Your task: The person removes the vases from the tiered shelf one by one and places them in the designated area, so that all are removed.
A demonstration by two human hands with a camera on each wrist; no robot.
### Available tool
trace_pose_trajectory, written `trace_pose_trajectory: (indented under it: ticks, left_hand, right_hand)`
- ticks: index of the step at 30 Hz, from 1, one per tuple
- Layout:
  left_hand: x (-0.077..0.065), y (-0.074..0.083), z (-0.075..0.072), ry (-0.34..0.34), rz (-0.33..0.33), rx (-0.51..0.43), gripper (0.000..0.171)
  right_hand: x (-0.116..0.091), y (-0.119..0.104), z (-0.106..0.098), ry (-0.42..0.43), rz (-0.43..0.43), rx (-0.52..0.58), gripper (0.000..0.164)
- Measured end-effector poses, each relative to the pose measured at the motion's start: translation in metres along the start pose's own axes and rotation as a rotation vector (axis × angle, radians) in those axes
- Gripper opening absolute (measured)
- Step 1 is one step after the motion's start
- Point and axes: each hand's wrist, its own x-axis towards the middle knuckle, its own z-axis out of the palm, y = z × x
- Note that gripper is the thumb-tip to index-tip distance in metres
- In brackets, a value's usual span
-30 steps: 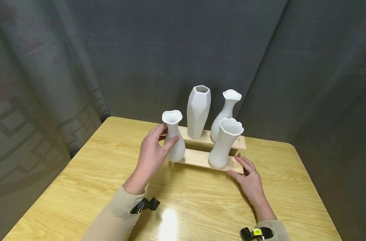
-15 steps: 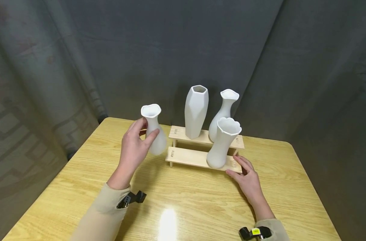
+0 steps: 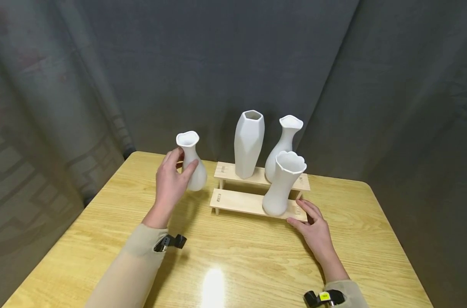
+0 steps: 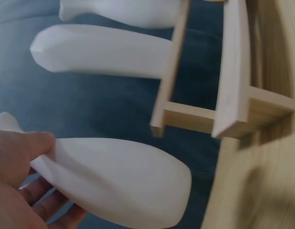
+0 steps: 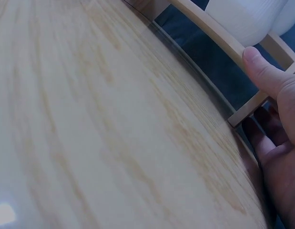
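The left hand [image 3: 169, 177] grasps the wavy-rimmed white vase [image 3: 196, 176] at its narrow neck, thumb on the near side, fingers wrapped behind. This vase is nearly upright, to the left of the two-tier wooden stand [image 3: 233, 201] and apart from it; the left wrist view shows its base raised clear of the wood-grain table [image 3: 233, 265]. A black strap device [image 3: 169, 242] crosses the left sleeve [image 3: 131, 261].

On the upper tier, left of centre, stands the faceted white vase [image 3: 249, 147] with its angular mouth. Right of it, on the same tier, stands the flared-neck white vase [image 3: 282, 144], partly hidden by the scalloped-rim white vase [image 3: 279, 192] on the lower tier.

At far right, the right hand [image 3: 316, 235] grips the lower tier's right end, thumb on the front edge, fingers curled around the end.
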Motion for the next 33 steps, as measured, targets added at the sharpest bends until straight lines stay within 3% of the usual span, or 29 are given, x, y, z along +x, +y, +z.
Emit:
trace_pose_trajectory:
  ticks: [16, 33]
  left_hand:
    - [0.018, -0.036, 0.035, 0.003, -0.046, 0.022, 0.043]
    - [0.016, -0.060, 0.053, -0.009, -0.068, 0.042, 0.043]
  right_hand:
    - [0.001, 0.000, -0.001, 0.009, -0.009, 0.004, 0.080]
    - [0.000, 0.002, 0.001, 0.006, -0.004, 0.004, 0.081]
